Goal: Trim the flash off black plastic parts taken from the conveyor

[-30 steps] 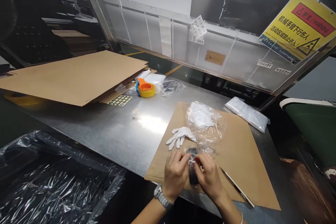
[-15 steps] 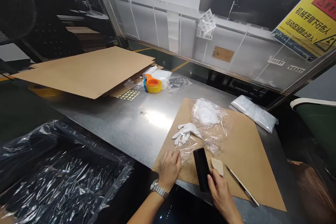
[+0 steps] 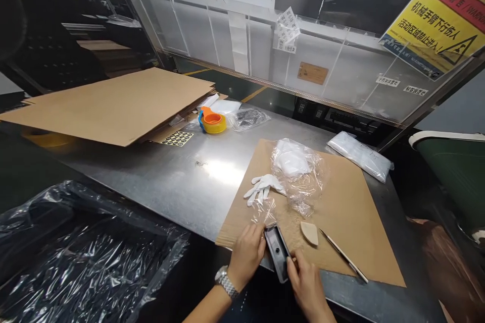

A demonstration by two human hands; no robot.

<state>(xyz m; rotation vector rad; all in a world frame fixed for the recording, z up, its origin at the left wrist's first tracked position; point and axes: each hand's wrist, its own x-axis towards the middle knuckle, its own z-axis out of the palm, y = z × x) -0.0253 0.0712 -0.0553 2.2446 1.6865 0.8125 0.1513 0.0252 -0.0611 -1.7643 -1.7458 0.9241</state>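
Note:
A dark grey oblong plastic part (image 3: 277, 252) lies hollow side up on the near edge of a brown cardboard sheet (image 3: 348, 222). My left hand (image 3: 247, 256), with a watch on the wrist, curls its fingers against the part's left side. From below, my right hand (image 3: 306, 282) pinches the part's near right end. A small clear plastic wrapper (image 3: 264, 210) lies just beyond my left hand. A beige wedge-shaped piece (image 3: 309, 232) and a thin metal stick (image 3: 343, 255) lie to the right of the part.
White gloves (image 3: 262, 186) and a crumpled clear bag (image 3: 299, 171) rest on the cardboard sheet. On the metal table (image 3: 182, 186) sit a yellow tape roll (image 3: 212, 122), a label sheet (image 3: 177, 138), a white packet (image 3: 359, 155) and large cardboard sheets (image 3: 109, 106). A black-lined bin (image 3: 83, 257) stands lower left.
The part came out of its clear wrapper, which now lies on the cardboard. It was turned from dark side up to hollow side up, and both hands have shifted onto its near end.

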